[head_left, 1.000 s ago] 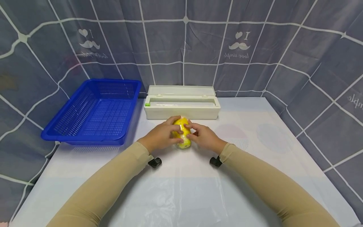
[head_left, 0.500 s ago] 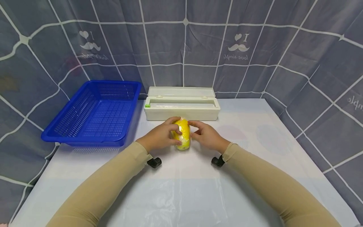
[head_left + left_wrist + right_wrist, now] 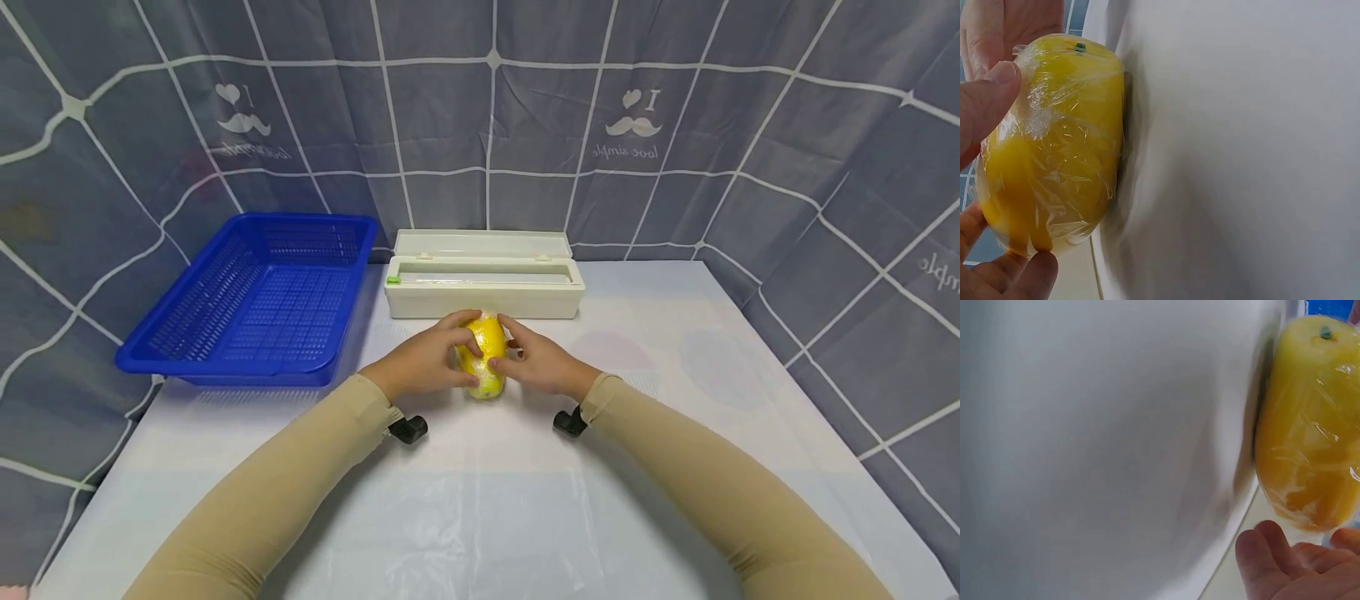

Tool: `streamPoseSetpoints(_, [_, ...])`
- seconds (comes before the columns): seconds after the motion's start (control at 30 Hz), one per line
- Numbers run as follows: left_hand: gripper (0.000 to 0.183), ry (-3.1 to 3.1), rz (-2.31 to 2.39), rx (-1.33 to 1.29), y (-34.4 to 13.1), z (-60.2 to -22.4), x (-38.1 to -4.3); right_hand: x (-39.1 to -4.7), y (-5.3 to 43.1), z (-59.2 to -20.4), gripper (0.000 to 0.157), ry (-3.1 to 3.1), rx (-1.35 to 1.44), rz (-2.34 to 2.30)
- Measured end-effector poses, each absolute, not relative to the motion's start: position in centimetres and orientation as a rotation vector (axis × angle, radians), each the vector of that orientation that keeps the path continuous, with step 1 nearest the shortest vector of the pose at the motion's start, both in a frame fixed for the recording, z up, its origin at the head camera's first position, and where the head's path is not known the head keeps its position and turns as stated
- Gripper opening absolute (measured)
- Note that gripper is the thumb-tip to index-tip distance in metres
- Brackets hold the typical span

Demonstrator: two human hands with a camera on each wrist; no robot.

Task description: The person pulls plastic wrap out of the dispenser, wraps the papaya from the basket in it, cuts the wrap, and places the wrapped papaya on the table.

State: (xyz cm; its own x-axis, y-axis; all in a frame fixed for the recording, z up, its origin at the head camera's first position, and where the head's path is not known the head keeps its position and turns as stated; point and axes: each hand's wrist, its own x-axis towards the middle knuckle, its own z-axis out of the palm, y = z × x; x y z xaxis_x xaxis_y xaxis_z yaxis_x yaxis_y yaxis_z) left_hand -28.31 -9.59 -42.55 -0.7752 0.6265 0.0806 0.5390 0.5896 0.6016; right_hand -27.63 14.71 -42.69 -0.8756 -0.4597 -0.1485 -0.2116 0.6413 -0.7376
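Note:
A yellow, oblong, mango-like fruit with a green stem spot lies on the table, wrapped in crinkled clear film. My left hand grips it from the left, its thumb near the stem end and its fingertips at the far end. From the right, my right hand touches the wrapped side with its thumb. That hand's loosely bent fingers sit just past the far end in the right wrist view. The fruit hides part of each hand from the opposite wrist view.
Just behind the fruit stands a white cling film box, its lid raised and a green slider at its left. A blue plastic basket stands to the left. Grey checked cloth closes off the back and sides.
The right hand draws slightly back from the fruit, then comes in again with its thumb on the film. The left hand keeps its grip, and the fruit turns a little.

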Motion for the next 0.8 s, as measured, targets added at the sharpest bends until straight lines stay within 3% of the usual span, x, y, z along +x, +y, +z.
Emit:
streamPoseSetpoints(0.53, [0.023,2.658,1.116,0.909,-10.0,-43.0,-28.4,-26.5,14.4,-42.6,0.081,2.535,-0.522,-1.161])
streamPoseSetpoints(0.8, [0.028,2.569,1.285,0.804,-11.1,-43.7,-29.0,-26.6,14.1,-43.1,0.08,2.546,-0.467,-1.096])
